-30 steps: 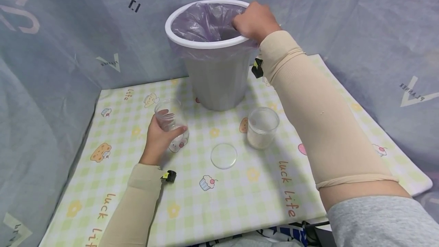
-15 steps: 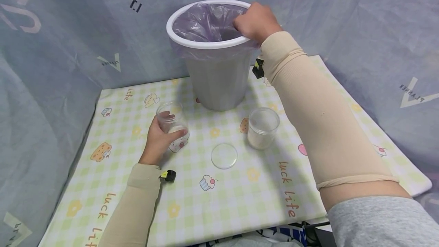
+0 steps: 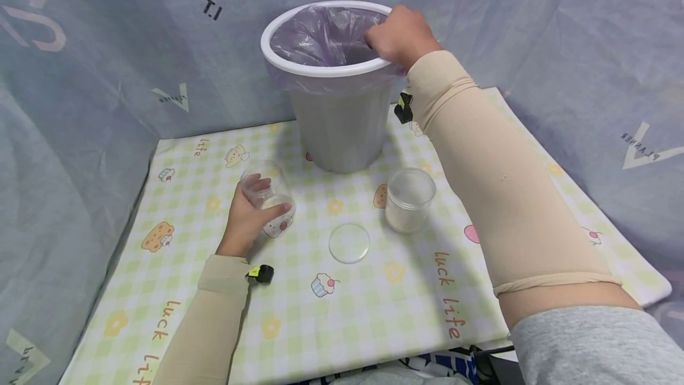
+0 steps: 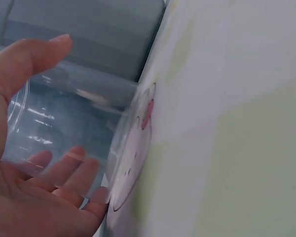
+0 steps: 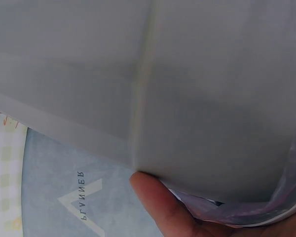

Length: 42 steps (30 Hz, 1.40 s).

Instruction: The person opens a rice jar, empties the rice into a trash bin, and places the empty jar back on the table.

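Note:
In the head view my left hand [image 3: 248,218] grips a clear plastic jar [image 3: 274,186] on the left of the table. The left wrist view shows the thumb on one side of the jar [image 4: 64,113] and the fingers curled on the other, with its base right at the tablecloth. My right hand [image 3: 401,35] holds the rim of a grey trash can [image 3: 342,123] at its right side. In the right wrist view the thumb lies against the can's outer wall; the other fingers are mostly hidden. A purple bag lines the can, folded over under the white rim ring.
A second clear jar [image 3: 410,201] stands right of centre under the right forearm. Between the two jars lies a round clear lid [image 3: 349,243]. The checked tablecloth [image 3: 342,325] covers the table, and grey-blue fabric [image 3: 133,46] hangs behind and at both sides.
The clear jar has shifted slightly within the left hand, its top a little lower in the head view. My right hand keeps its hold on the trash can rim.

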Each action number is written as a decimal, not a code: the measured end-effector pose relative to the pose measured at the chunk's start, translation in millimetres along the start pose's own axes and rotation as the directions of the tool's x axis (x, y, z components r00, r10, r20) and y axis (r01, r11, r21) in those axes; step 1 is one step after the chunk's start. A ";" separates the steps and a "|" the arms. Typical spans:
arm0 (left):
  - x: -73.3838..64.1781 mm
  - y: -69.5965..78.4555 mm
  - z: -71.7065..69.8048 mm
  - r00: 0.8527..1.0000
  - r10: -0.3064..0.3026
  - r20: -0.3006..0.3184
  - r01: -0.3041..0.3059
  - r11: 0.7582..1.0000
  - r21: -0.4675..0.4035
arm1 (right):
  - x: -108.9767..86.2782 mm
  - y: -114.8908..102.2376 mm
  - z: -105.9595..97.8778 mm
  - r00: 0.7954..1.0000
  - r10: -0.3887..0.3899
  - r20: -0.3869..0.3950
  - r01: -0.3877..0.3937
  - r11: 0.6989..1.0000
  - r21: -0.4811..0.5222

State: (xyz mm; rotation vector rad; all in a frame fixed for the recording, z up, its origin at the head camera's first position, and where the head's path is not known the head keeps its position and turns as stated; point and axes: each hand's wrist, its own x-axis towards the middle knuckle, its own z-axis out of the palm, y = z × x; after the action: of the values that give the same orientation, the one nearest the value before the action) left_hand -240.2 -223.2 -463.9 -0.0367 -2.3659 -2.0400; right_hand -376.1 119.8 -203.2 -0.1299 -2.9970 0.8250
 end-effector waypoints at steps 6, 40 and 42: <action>-1.9 -2.5 -2.5 1.000 -0.016 0.021 0.014 0.998 0.054 | 1.2 0.2 2.1 1.000 0.004 0.013 -0.004 1.000 0.004; -11.2 15.9 1.6 0.996 0.092 -0.012 -0.090 0.992 0.085 | 6.1 -0.5 0.5 1.000 0.010 0.015 -0.010 1.000 -0.021; -14.0 16.5 1.4 0.997 0.078 -0.008 -0.077 0.992 0.098 | 6.2 -0.8 0.9 1.000 0.010 0.017 -0.010 1.000 -0.021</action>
State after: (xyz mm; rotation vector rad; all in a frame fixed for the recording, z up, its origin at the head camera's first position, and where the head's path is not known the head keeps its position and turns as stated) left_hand -225.7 -219.5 -448.2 -0.1134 -2.4137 -1.8830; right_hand -382.3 119.2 -203.6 -0.1391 -3.0236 0.8002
